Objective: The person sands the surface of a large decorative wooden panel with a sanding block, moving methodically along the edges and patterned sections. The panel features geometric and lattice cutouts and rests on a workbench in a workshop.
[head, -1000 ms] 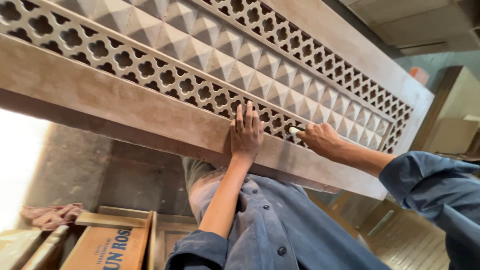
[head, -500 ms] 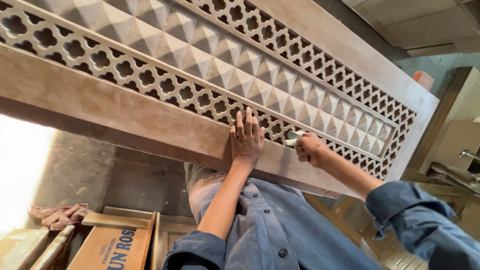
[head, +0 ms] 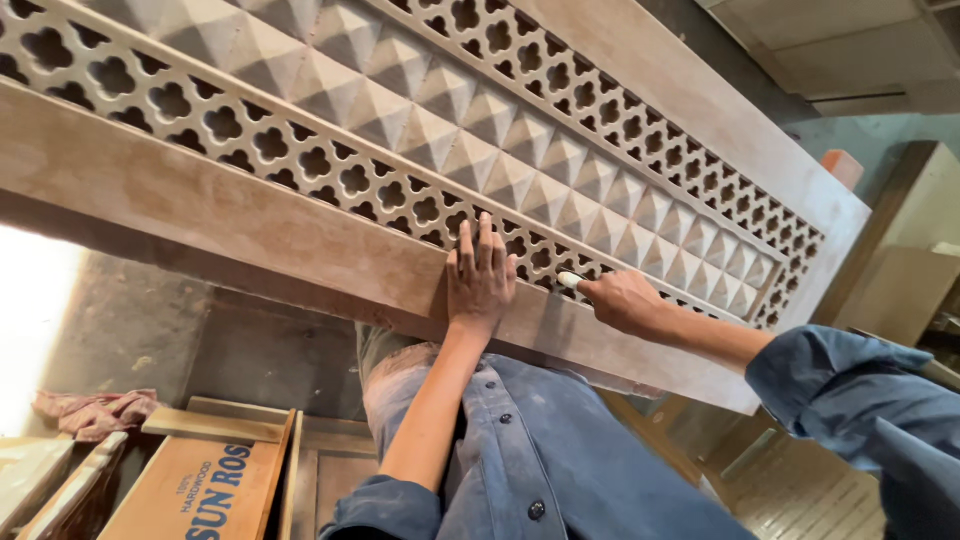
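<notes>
**Working a small tool along a carved wooden panel**

The carved wooden panel [head: 420, 150] fills the upper part of the view, running from the near left up and away to the right. It lies in front of the person's torso, which is dressed in a blue shirt [head: 560, 450]. Its face carries one central band of raised pyramid blocks, flanked by two bands of pierced lattice, one on either side, with a plain flat rail along the near edge.

The left hand [head: 480, 280] lies flat on that near rail, fingers straight and slightly spread, their tips reaching onto the near lattice band. The right hand [head: 625, 300] is just beside it, to the right, its fingers curled and clamped around a small pale tool [head: 570, 280] whose tip meets the near lattice; what kind of tool it is cannot be made out.

To do this step well, it looks sensible to keep the flat hand pressing firmly so the panel cannot shift, and to keep the tool hand close to the work with short, controlled strokes, since the thin lattice bars would likely chip under a slip.

Counted: one panel, one tool, two hands. Below, near the floor at the left, sit one printed cardboard box [head: 200, 490], one crumpled pinkish rag [head: 95, 410] and a few loose boards [head: 215, 425]
</notes>
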